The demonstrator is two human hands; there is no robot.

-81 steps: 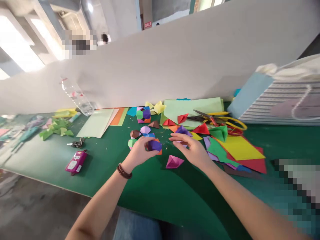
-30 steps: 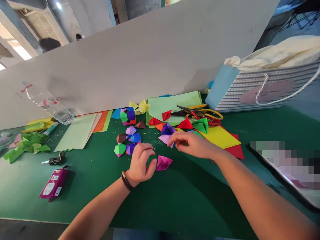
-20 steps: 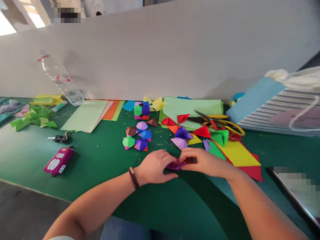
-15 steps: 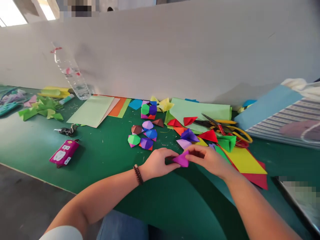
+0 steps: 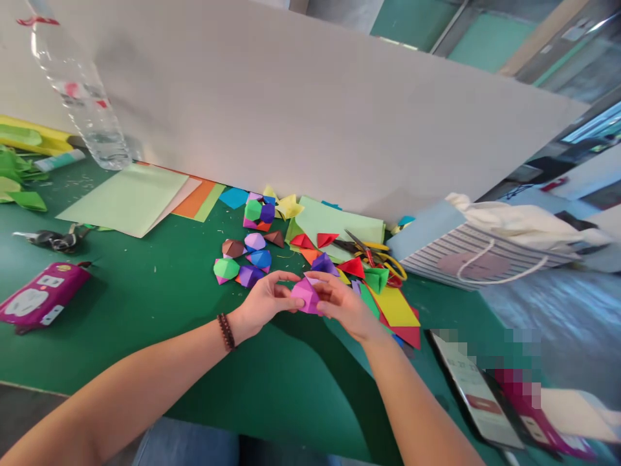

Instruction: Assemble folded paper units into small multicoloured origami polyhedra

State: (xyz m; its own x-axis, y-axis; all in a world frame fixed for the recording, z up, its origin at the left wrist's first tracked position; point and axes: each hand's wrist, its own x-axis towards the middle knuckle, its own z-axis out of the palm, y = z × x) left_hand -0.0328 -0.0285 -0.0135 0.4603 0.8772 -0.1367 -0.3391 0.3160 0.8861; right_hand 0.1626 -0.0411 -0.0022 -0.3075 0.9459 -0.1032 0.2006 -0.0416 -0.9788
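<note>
Both my hands hold a magenta folded origami piece (image 5: 305, 295) between their fingertips, just above the green table mat (image 5: 160, 336). My left hand (image 5: 264, 301) grips it from the left, with a dark beaded bracelet (image 5: 226, 331) on that wrist. My right hand (image 5: 344, 308) pinches it from the right and hides part of it. Left of my hands sits a cluster of small multicoloured origami gems (image 5: 242, 259). Several folded paper triangles (image 5: 352, 267) lie just beyond my right hand.
Scissors with yellow handles (image 5: 369, 249) lie on a pale green paper sheet (image 5: 339, 226) behind the triangles. A plastic bottle (image 5: 82, 103) stands at the left against a white board (image 5: 291, 110). A striped paper bag (image 5: 460, 255), a magenta pouch (image 5: 43, 294) and a tablet (image 5: 473, 395) also lie about.
The magenta piece has gone from lying on the mat to being held up between both hands. My hands have come together, and the view has swung, shifting the table scene left.
</note>
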